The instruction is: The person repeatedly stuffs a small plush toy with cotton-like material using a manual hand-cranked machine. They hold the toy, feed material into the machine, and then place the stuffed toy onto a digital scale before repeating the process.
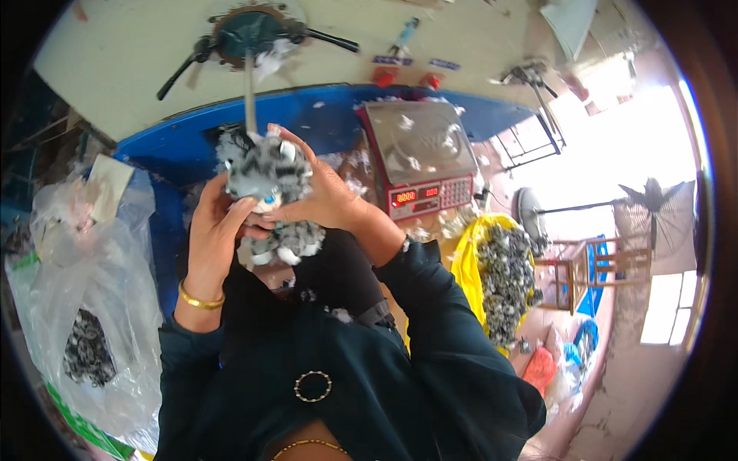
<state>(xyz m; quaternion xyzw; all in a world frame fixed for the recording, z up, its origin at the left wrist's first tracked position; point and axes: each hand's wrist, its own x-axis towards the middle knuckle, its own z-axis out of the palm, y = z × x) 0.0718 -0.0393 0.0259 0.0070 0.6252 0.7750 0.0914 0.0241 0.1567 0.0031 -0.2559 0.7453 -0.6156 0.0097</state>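
Observation:
Both my hands close round a grey, black and white plush toy (288,173) with a tuft of blue at its face and white paw tips. My left hand (215,211) grips its left side, thumb laid across the front. On the other side my right hand (327,196) wraps the body, its fingers partly behind the toy. A thin metal tube (250,96) runs down from a round machine port (247,32) to the toy's upper end. Whether the tube goes inside the toy I cannot tell. White stuffing clings near the port.
Right of the toy stands a red digital scale (419,146) dusted with fluff. A yellow bag (467,269) of grey plush pieces (503,284) lies beyond my right arm. A clear plastic bag (100,269) sits at left. Black handles (332,40) jut from the port.

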